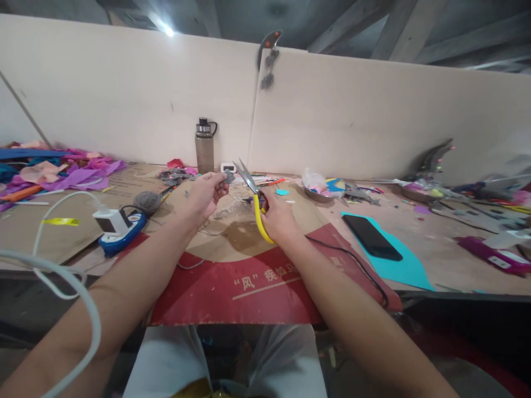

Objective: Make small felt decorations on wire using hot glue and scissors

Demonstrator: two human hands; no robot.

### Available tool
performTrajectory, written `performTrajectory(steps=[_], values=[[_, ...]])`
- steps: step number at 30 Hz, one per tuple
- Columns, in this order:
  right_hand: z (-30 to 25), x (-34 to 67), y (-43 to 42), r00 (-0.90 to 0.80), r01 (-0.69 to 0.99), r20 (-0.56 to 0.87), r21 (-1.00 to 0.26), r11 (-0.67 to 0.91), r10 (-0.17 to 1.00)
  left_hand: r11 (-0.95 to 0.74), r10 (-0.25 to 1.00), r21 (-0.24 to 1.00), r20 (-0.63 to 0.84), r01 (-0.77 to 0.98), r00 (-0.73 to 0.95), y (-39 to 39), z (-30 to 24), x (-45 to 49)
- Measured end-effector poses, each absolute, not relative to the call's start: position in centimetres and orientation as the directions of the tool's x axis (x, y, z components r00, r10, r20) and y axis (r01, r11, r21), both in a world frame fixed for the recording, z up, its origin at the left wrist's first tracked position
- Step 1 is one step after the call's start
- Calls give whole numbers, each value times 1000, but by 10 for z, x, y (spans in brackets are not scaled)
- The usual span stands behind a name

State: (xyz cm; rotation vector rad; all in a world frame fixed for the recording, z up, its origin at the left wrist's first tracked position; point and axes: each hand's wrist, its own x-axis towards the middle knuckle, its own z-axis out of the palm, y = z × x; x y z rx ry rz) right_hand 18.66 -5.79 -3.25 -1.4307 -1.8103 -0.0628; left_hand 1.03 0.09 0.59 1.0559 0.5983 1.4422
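My left hand (pixel 212 192) pinches a small grey fabric piece (pixel 228 177) between thumb and fingers, raised over the cardboard. In my right hand (pixel 277 214) is a pair of scissors (pixel 260 216) with yellow handles. Its metal blades point up and to the left, slightly apart, close to the right of the grey piece but not touching it. Beneath both hands lies a red and tan cardboard sheet (pixel 265 296) with printed characters. A ball of grey yarn (pixel 147 203) rests to the left of my left hand.
A water bottle (pixel 204 146) stands against the white partition (pixel 166 83). To the left are a blue power strip (pixel 123 235) with a white cable and a heap of coloured fabric (pixel 83 174). A black phone (pixel 371 236) lies on turquoise paper (pixel 409 271) at right, near a bowl (pixel 318 195).
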Motion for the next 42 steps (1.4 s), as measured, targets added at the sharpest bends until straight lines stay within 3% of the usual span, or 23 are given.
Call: performTrajectory(steps=[3, 5, 10, 18, 21, 24, 26, 29, 34, 42], values=[[-32, 186, -59, -72, 890, 612, -317, 327, 788, -172, 963, 833, 255, -525, 89, 2, 6, 9], [-33, 185, -59, -68, 897, 603, -312, 314, 795, -162, 968, 833, 238, -530, 79, 3, 7, 8], [-38, 186, -54, -9, 828, 580, -453, 332, 815, -133, 976, 839, 202, -528, 76, 0, 8, 8], [-37, 187, -52, 5, 744, 580, -546, 385, 814, -131, 977, 873, 193, -469, 87, 2, 8, 2], [-37, 183, -51, 86, 535, 517, -745, 398, 852, -178, 962, 886, 248, -429, 113, 3, 6, 3], [-36, 177, -49, 95, 81, 364, -930, 358, 926, -367, 891, 871, 430, -326, 147, 0, 2, 9], [-35, 174, -48, 47, -176, 321, -929, 324, 946, -526, 784, 816, 575, -241, 235, -4, -2, 14], [-32, 172, -48, 6, -359, 335, -879, 315, 942, -698, 625, 701, 696, -148, 353, -8, -8, 18], [-32, 177, -50, 13, -346, 357, -875, 339, 934, -765, 550, 637, 722, -93, 419, -6, -13, 19], [-34, 181, -48, 132, -188, 381, -897, 401, 915, -400, 761, 905, 416, -144, 498, -19, -3, 19]])
